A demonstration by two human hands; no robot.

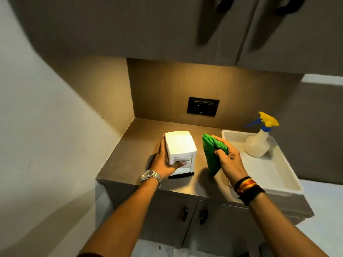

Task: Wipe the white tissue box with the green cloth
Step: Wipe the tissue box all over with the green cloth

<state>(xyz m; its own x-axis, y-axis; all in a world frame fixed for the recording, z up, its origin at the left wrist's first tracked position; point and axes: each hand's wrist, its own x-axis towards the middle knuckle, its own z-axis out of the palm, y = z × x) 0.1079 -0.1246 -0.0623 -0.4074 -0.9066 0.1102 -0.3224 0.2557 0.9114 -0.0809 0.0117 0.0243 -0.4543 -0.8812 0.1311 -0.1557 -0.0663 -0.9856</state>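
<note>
The white tissue box [181, 147] stands upright on the brown counter [141, 138], under a warm light. My left hand [165, 160] grips it from the left side, thumb across its front slot. The green cloth [210, 156] hangs bunched from my right hand [227, 154], just right of the box. A small gap separates the cloth from the box. The cloth's lower end reaches down to the counter.
A white tray [274, 175] sits at the counter's right end and holds a clear spray bottle [258, 143] with a yellow and blue trigger. A black wall socket [202, 106] is behind. Upper cabinets [167, 25] hang overhead. A wall closes the left side.
</note>
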